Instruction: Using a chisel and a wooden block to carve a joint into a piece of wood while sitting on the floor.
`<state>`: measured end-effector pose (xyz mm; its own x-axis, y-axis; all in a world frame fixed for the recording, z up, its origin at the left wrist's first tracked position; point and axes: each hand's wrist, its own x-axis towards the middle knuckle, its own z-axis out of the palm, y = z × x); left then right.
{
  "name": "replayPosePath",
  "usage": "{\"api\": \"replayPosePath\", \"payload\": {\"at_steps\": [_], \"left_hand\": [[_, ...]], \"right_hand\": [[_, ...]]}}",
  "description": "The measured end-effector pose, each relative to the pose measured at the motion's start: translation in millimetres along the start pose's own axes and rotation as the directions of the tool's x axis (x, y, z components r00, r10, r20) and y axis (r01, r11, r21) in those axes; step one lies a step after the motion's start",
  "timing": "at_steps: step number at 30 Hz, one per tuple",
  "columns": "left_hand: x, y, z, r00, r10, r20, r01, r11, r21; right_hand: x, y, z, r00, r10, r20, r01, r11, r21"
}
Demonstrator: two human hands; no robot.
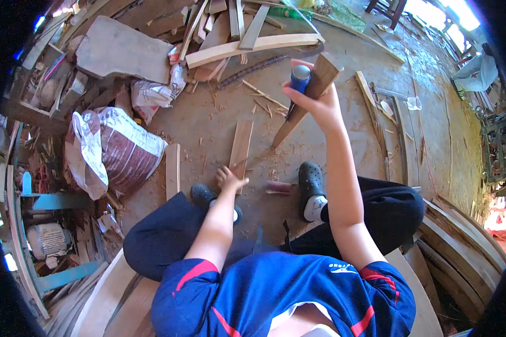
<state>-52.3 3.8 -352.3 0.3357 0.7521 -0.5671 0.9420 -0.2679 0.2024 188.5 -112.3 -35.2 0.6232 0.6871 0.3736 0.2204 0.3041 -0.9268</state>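
Observation:
My right hand (319, 106) is raised ahead of me, its fingers wrapped round a blue-handled chisel (300, 81) with a metal cap. A tapered piece of wood (326, 72) is in the same grip, beside the chisel, its narrow end slanting down to the left. Low in front of me, my left hand (229, 178) has its fingers spread at the near end of a flat wooden strip (242, 140). That strip lies on the floor, pointing away from me. Whether the left fingertips press on it I cannot tell.
Wood shavings (208, 154) litter the floor. A brown-and-white sack (129, 146) stands left, with a thick slab (118, 53) beyond it. Offcuts and a curved piece of wood (253, 48) are piled ahead. Long wooden pieces (371, 109) lie right. A motor (48, 241) sits at the lower left.

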Motion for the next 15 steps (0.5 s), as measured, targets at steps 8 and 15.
{"api": "replayPosePath", "payload": {"at_steps": [8,15], "left_hand": [[-2.3,-27.9,4.0,0.955,0.07,-0.288,-0.092,0.994,-0.064],[-23.0,-13.8,-40.6,0.956,0.075,-0.284,-0.127,0.977,-0.172]], "right_hand": [[0.4,-3.4,18.2,0.99,0.138,-0.011,-0.137,0.988,0.068],[-0.1,3.1,14.9,0.99,0.141,-0.022,-0.143,0.988,-0.065]]}}
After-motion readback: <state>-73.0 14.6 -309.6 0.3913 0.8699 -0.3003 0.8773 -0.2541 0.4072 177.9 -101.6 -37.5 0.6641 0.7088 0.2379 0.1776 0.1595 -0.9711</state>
